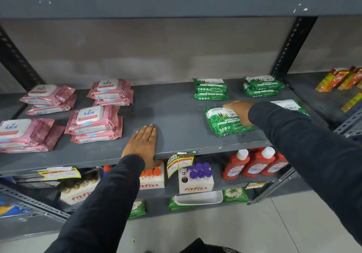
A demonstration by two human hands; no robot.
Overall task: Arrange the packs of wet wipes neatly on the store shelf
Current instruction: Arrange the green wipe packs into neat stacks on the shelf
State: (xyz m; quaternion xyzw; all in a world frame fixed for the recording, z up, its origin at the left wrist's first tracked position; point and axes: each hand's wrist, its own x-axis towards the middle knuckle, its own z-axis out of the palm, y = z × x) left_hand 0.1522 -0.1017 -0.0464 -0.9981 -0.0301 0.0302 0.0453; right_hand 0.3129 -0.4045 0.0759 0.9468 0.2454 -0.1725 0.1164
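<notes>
Resting flat, fingers spread, the right hand [240,113] presses its open grip on a green Origami wet-wipes pack [225,121] on the grey shelf [176,115]. Behind it sit two green stacks [211,89]. Far left, the left hand [143,145] lies open-palmed near the pink Kara packs [94,123].

Grey metal shelf [176,104], pink wipe packs [94,123] stacked left, green wipe packs [225,121] right, bare middle
</notes>
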